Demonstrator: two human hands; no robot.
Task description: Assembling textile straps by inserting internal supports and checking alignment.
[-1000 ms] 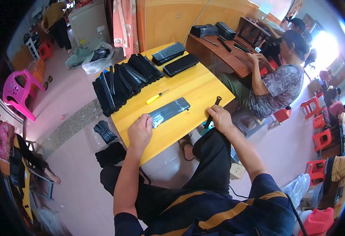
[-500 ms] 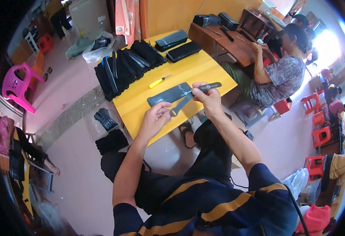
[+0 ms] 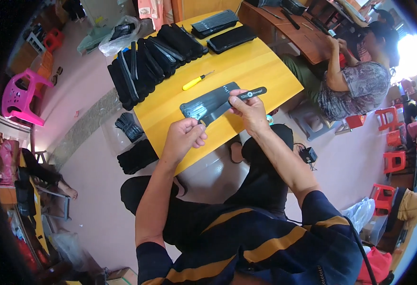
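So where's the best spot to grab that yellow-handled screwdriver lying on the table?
Grip the yellow-handled screwdriver by its yellow handle, the thicker end, coming from above. It lies flat on the yellow table with bare surface on both sides of it, and its thin metal shaft points toward the far side, offering little to hold.

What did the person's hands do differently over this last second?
The right hand left the table's near edge, took hold of a thin black strip and lifted it over the grey flat stack. The left hand came off the stack and now pinches the strip's lower end. The yellow screwdriver stayed put.
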